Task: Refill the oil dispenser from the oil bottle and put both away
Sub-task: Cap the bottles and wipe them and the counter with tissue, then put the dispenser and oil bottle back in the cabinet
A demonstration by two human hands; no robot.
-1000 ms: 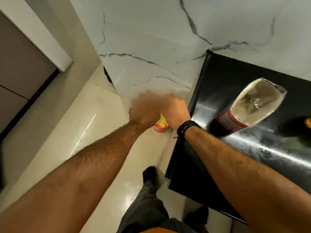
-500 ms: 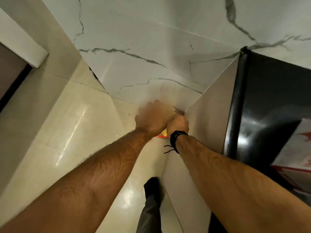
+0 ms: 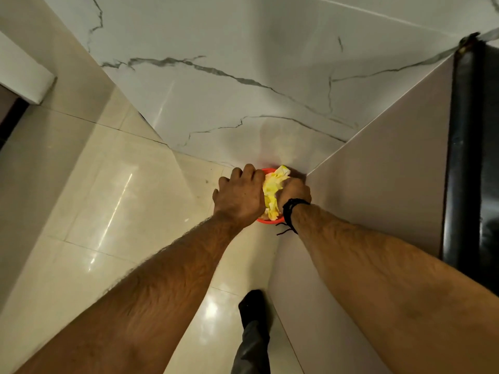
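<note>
Both arms reach down to the floor corner where the marble wall (image 3: 243, 85) meets the side of a grey cabinet (image 3: 378, 168). A red bin (image 3: 266, 220) sits on the floor (image 3: 108, 190) right in that corner, only slivers of its rim visible. Crumpled yellow material (image 3: 274, 190), paper or plastic, can't tell which, fills its top. Left hand (image 3: 240, 197) lies knuckles-up over the bin's left side, fingers curled down at the rim; whether its grip holds rim or yellow stuff can't be told. Right hand (image 3: 294, 191) is fisted into the yellow material, pressed against it, grip hidden from above so a true hold can't be confirmed. Black cord bracelet (image 3: 293, 209) on the right wrist. Black desk (image 3: 475, 157) edge runs down the far right. A dark-socked foot (image 3: 252, 306) and grey trouser leg stand beside the cabinet base. Oil dispenser and oil bottle are out of view.
</note>
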